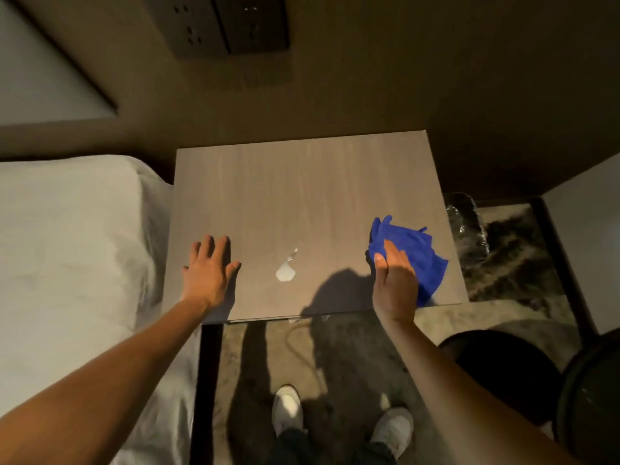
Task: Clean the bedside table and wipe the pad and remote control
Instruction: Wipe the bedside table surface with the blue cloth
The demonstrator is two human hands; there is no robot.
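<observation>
Two white shoes (288,409) and dark trouser legs were seen at the bottom centre of the frame, planted on the patterned floor just short of the bench's near edge, so that both forearms could reach over it. Above them, filling the middle of the frame, the bench (302,189) was shown bare across most of its wood-grain top; neither the pad nor the remote control could be found anywhere in view. A small pale patch (286,272), either a glare spot or a wet smear, was noted near the front centre, between the two hands.

At the right front corner of the bench a crumpled blue cloth (416,253) was pressed flat under the right hand (396,280); the fingers were laid straight and together over the cloth, not pinched on it, presumably so it could be swept across the top. The left hand (209,266) was spread open, palm down, on the left front part of the bench, apparently placed there for support; nothing was held in it.

Further out, a white bed (73,236) lay to the left, touching the bench's side. A socket panel (218,25) was set in the wall at the upper centre, and a dark round bin (503,364) stood at the lower right.
</observation>
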